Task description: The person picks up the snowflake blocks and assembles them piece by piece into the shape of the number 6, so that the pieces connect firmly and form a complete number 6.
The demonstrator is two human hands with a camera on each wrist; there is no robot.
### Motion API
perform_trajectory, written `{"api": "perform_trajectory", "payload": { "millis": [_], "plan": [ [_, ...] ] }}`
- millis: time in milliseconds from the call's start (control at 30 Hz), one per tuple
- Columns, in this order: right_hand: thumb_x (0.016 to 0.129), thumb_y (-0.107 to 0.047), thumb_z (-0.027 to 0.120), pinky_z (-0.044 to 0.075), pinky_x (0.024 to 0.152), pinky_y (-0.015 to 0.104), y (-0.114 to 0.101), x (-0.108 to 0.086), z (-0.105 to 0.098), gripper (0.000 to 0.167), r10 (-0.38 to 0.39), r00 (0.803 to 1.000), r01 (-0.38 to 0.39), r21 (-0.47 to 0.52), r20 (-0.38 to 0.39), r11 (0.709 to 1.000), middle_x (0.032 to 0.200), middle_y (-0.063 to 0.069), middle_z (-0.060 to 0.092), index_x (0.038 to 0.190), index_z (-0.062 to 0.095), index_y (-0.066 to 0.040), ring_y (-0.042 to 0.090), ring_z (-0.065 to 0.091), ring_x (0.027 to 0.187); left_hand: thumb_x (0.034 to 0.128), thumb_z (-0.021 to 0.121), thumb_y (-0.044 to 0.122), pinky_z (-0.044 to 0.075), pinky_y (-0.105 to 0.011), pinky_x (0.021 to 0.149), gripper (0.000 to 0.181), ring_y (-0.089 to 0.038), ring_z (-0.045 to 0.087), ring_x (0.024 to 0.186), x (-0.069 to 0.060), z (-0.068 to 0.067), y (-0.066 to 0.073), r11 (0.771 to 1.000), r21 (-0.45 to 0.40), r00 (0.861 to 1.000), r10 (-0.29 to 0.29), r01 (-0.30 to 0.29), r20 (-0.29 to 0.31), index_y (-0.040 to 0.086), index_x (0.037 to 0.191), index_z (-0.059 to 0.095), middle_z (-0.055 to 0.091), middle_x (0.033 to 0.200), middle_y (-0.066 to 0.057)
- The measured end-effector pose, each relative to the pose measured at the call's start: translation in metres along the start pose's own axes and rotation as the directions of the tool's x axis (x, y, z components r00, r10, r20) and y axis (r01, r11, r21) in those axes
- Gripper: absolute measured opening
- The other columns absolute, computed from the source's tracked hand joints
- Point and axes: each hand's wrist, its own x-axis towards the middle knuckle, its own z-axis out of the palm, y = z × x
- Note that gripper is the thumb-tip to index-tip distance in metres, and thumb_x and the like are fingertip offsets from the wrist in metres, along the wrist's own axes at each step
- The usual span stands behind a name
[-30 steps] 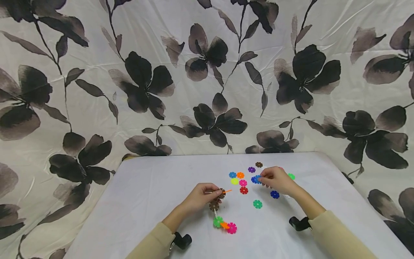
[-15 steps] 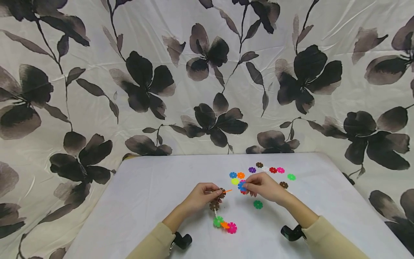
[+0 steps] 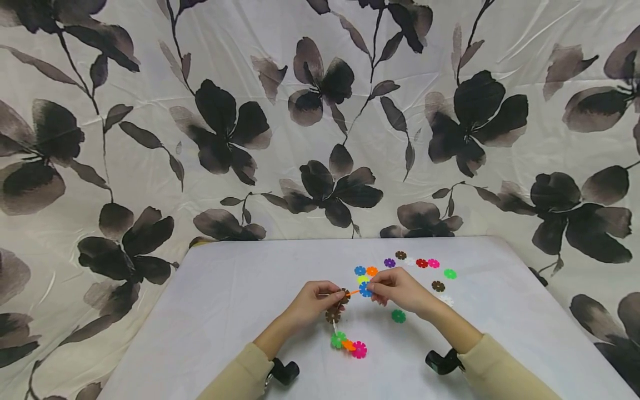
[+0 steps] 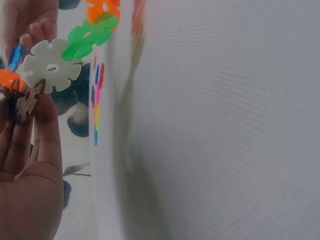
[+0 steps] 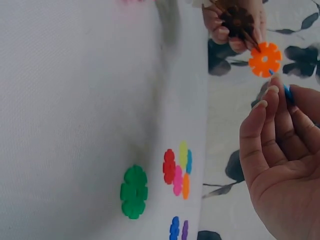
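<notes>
1. We see the left hand (image 3: 312,304) pinching a brown disc (image 3: 346,299) of the chain (image 3: 333,316).
2. The right hand (image 3: 402,290) pinches a blue disc (image 3: 364,289) just beside the chain's orange end disc (image 5: 271,55); we cannot tell whether they touch.
3. At the chain's other end we find a pink disc (image 3: 359,349).
4. Right of the chain, a loose green disc (image 3: 398,316) lies on the table (image 3: 225,289); we see more discs (image 3: 372,271) beyond the chain.
</notes>
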Motion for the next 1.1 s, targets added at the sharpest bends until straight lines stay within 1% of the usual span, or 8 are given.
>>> {"api": "perform_trajectory", "payload": {
  "millis": [233, 333, 467, 533, 600, 767, 933, 1100],
  "plan": [
    [0.101, -0.023, 0.067, 0.058, 0.072, 0.029, 0.000, 0.001, 0.002, 0.021, 0.013, 1.000, -0.013, 0.009, -0.002, 1.000, 0.081, 0.011, 0.071, 0.100, 0.075, -0.004, 0.021, 0.064, 0.073, 0.1004, 0.068, 0.020, 0.058, -0.027, 0.071, 0.023, -0.018, 0.072, 0.080, -0.002, -0.002, -0.002, 1.000, -0.012, 1.000, 0.011, -0.011, -0.010, -0.001, 0.110, 0.073, 0.072, 0.105, -0.029],
    [0.102, -0.022, 0.066, 0.058, 0.072, 0.029, 0.000, 0.002, 0.004, 0.021, 0.009, 1.000, -0.009, 0.020, -0.004, 1.000, 0.081, 0.011, 0.070, 0.100, 0.075, -0.003, 0.021, 0.064, 0.072, 0.1001, 0.068, 0.021, 0.058, -0.027, 0.071, 0.023, -0.018, 0.072, 0.080, -0.002, -0.003, -0.003, 1.000, -0.011, 1.000, 0.008, -0.008, -0.015, 0.001, 0.109, 0.074, 0.073, 0.104, -0.027],
    [0.102, -0.023, 0.065, 0.058, 0.072, 0.029, -0.001, 0.003, 0.008, 0.021, 0.007, 1.000, -0.006, 0.032, -0.016, 0.999, 0.085, 0.022, 0.069, 0.099, 0.075, -0.004, 0.021, 0.062, 0.072, 0.1002, 0.068, 0.021, 0.056, -0.026, 0.069, 0.023, -0.018, 0.072, 0.079, -0.003, -0.004, -0.003, 1.000, -0.016, 1.000, 0.006, -0.007, -0.017, 0.000, 0.109, 0.074, 0.074, 0.100, -0.025],
    [0.102, -0.023, 0.065, 0.057, 0.072, 0.029, -0.002, 0.004, 0.009, 0.021, 0.007, 1.000, -0.007, 0.036, -0.018, 0.999, 0.086, 0.023, 0.069, 0.099, 0.075, -0.004, 0.022, 0.062, 0.072, 0.1003, 0.068, 0.020, 0.056, -0.026, 0.069, 0.023, -0.018, 0.072, 0.079, -0.003, -0.004, -0.003, 1.000, -0.019, 1.000, 0.009, -0.009, -0.018, 0.000, 0.110, 0.073, 0.074, 0.101, -0.025],
    [0.102, -0.022, 0.065, 0.057, 0.072, 0.029, -0.002, 0.004, 0.010, 0.021, 0.009, 1.000, -0.008, 0.041, -0.018, 0.999, 0.083, 0.020, 0.069, 0.099, 0.075, -0.004, 0.021, 0.062, 0.071, 0.1002, 0.068, 0.020, 0.055, -0.025, 0.068, 0.023, -0.018, 0.072, 0.080, -0.004, -0.003, -0.002, 1.000, -0.021, 1.000, 0.014, -0.015, -0.025, -0.001, 0.110, 0.073, 0.074, 0.101, -0.025],
    [0.102, -0.018, 0.065, 0.056, 0.068, 0.026, 0.000, 0.007, 0.014, 0.021, -0.027, 0.999, 0.030, 0.081, -0.044, 0.996, 0.078, 0.008, 0.069, 0.101, 0.075, 0.001, 0.018, 0.061, 0.069, 0.1006, 0.067, 0.018, 0.059, -0.026, 0.071, 0.025, -0.016, 0.073, 0.081, -0.002, -0.001, -0.002, 0.998, -0.034, 0.996, 0.045, -0.048, -0.080, -0.005, 0.109, 0.072, 0.075, 0.101, -0.022],
    [0.101, -0.014, 0.066, 0.058, 0.065, 0.028, -0.001, 0.009, 0.018, 0.020, -0.092, 0.993, 0.100, 0.116, -0.075, 0.988, 0.077, 0.010, 0.068, 0.099, 0.073, 0.005, 0.016, 0.061, 0.067, 0.0996, 0.068, 0.015, 0.060, -0.026, 0.070, 0.025, -0.014, 0.074, 0.080, -0.002, 0.003, -0.001, 0.995, -0.084, 0.988, 0.049, -0.062, -0.150, -0.008, 0.109, 0.072, 0.077, 0.097, -0.017],
    [0.101, -0.013, 0.067, 0.058, 0.063, 0.029, -0.003, 0.010, 0.022, 0.018, -0.112, 0.988, 0.124, 0.110, -0.109, 0.986, 0.075, 0.010, 0.067, 0.096, 0.073, 0.004, 0.016, 0.061, 0.064, 0.0991, 0.069, 0.013, 0.057, -0.022, 0.066, 0.025, -0.011, 0.073, 0.076, -0.003, 0.006, 0.000, 0.991, -0.106, 0.978, 0.055, -0.078, -0.200, -0.009, 0.109, 0.072, 0.077, 0.089, -0.011]
  ]
}}
